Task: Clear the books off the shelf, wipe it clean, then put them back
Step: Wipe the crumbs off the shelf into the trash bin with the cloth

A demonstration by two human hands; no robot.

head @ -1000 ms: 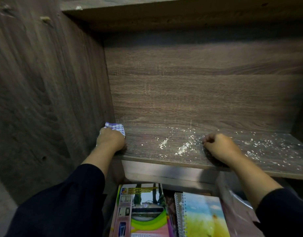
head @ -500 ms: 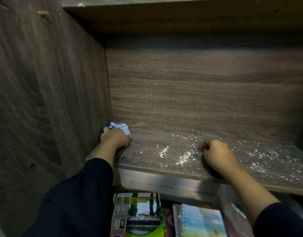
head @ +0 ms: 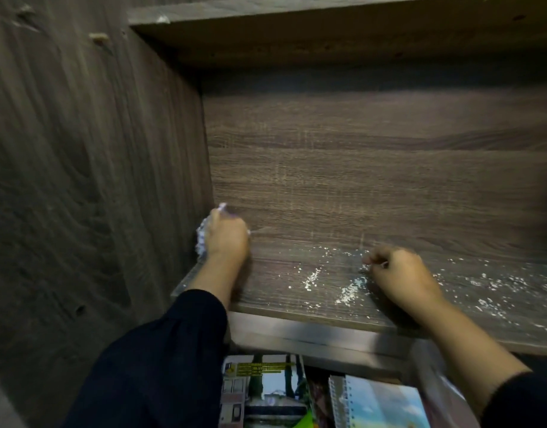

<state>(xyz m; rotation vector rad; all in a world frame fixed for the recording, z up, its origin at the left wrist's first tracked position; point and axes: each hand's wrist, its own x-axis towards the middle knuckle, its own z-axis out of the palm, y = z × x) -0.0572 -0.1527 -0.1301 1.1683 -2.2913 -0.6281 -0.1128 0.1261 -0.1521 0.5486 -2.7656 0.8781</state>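
Left hand (head: 227, 239) grips a crumpled white-and-blue cloth (head: 201, 239) in the dark wooden shelf (head: 284, 291) corner; right hand (head: 398, 273) (curled, holding nothing) rests among white crumbs (head: 349, 290).

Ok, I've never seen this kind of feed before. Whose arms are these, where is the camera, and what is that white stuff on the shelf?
It is one camera worn on a person's head, looking forward and down, so the arms are the wearer's own. The left hand grips a crumpled cloth in the left back corner of the wooden shelf. The right hand rests on the board as a loose fist; nothing shows in it. White crumbs lie scattered from the middle rightwards. Below the shelf, books and a spiral notebook lie flat.
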